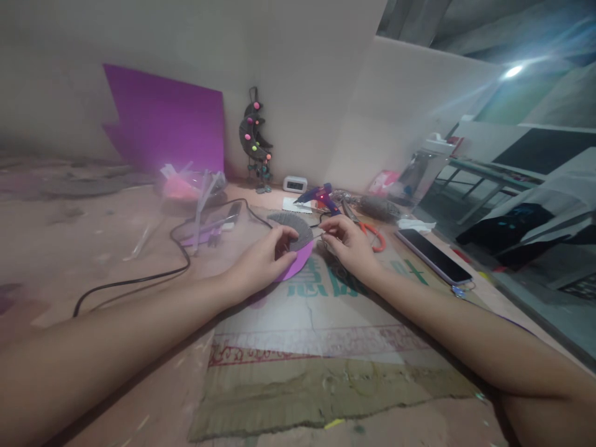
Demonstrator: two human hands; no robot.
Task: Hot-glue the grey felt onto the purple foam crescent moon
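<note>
A round purple foam disc point(298, 261), partly wrapped in grey cord point(293, 225), lies on a flattened cardboard sheet point(316, 335). My left hand point(265, 257) rests on the disc with fingers curled and pressing the cord at its near edge. My right hand point(347, 239) pinches a thin strand of the grey cord just right of the disc. A blue hot glue gun point(321, 197) stands just beyond the disc.
Orange-handled scissors point(375, 236) and a phone point(433, 254) lie to the right. A black cable point(177, 248) runs left. At the back are a purple sheet point(172, 121), a moon ornament point(255, 136), a small clock point(295, 184) and a plastic bag point(190, 186).
</note>
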